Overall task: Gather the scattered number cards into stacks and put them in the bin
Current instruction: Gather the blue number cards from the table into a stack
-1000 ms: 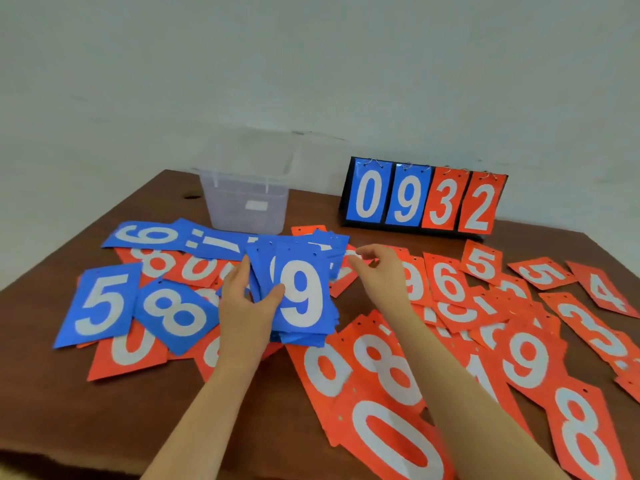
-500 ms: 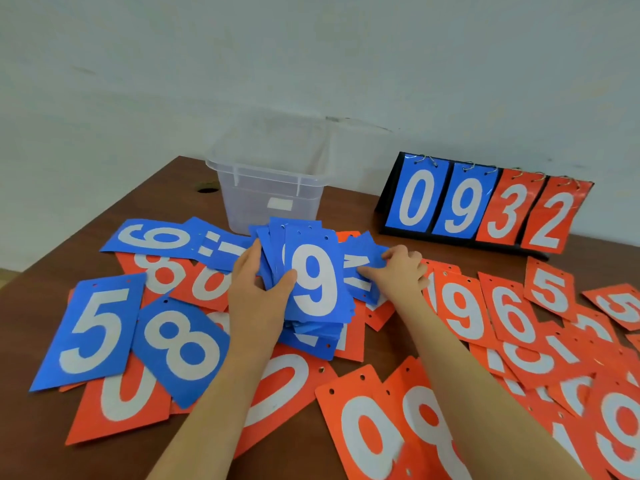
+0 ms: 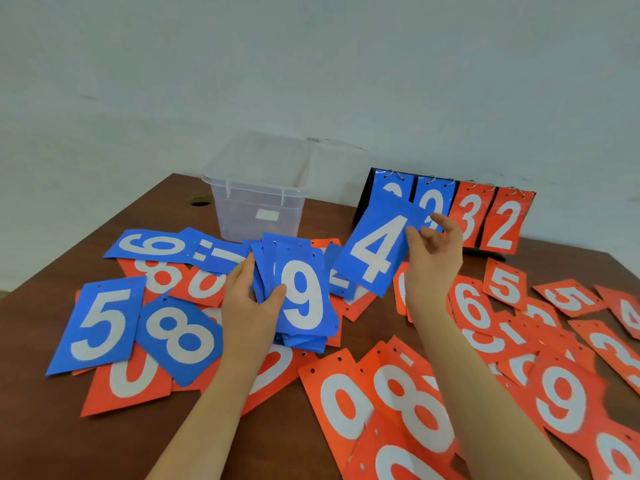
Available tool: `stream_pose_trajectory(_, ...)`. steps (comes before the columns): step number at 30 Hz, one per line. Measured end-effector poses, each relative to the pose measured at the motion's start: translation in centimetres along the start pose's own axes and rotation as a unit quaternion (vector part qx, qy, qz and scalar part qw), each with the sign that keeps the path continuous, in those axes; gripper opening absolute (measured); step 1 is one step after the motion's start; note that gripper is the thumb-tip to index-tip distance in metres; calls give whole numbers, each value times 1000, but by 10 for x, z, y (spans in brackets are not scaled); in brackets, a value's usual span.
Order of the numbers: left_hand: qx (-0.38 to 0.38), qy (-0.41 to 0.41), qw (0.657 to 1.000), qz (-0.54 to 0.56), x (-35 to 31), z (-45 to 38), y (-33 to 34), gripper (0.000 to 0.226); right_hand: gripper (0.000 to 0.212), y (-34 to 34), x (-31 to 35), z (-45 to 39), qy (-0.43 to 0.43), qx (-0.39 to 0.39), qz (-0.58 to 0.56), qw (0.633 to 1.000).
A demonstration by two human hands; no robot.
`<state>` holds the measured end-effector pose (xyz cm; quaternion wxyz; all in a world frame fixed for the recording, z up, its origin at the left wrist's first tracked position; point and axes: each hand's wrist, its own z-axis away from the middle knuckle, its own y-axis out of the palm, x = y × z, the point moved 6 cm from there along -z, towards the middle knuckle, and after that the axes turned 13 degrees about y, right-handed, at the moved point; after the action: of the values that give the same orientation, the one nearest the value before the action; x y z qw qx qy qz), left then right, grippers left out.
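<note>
My left hand [image 3: 247, 299] grips a fanned stack of blue number cards [image 3: 301, 296] with a white 9 on top, held just above the table. A single blue 4 card [image 3: 379, 249] is pinched at its right edge by my right hand [image 3: 433, 258] and lifted in the air, to the right of the stack. The clear plastic bin [image 3: 258, 202] stands behind the stack, near the table's far edge. Loose blue cards, a 5 [image 3: 100, 323], an 8 [image 3: 178, 336] and a sideways 9 [image 3: 150, 244], lie at the left. Several orange cards [image 3: 412, 410] cover the right and front.
A black flip scoreboard [image 3: 485, 216] with blue and orange digits stands at the back right, partly hidden by the 4 card. The brown wooden table [image 3: 45, 427] has a cable hole [image 3: 200, 203] left of the bin. A pale wall rises behind.
My right hand took a blue 4 card from the pile beside the stack and raised it. The left hand kept holding the stack with the 9 on top.
</note>
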<state>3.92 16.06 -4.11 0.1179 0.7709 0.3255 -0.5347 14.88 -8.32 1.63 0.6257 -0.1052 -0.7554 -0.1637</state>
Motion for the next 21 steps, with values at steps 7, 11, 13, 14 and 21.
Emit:
stream_pose_trajectory(7,17,9,1000,25,-5,8,6,63,24,-2,-2,23,56,89,13,994)
stream_pose_trajectory(11,19,-7,997,68,-11,16,15,61,20,12,-19,47,13,112,69,991)
stream_pose_trajectory(13,19,-16,997,70,-13,20,19,59,21,19,-27,54,4,113,96,989)
stream_pose_trajectory(14,17,-22,997,67,-13,22,20,59,21,23,-29,56,1,116,107,987)
stream_pose_trajectory(21,20,-86,993,84,7,26,20,67,19,43,-46,58,-6,175,182,968)
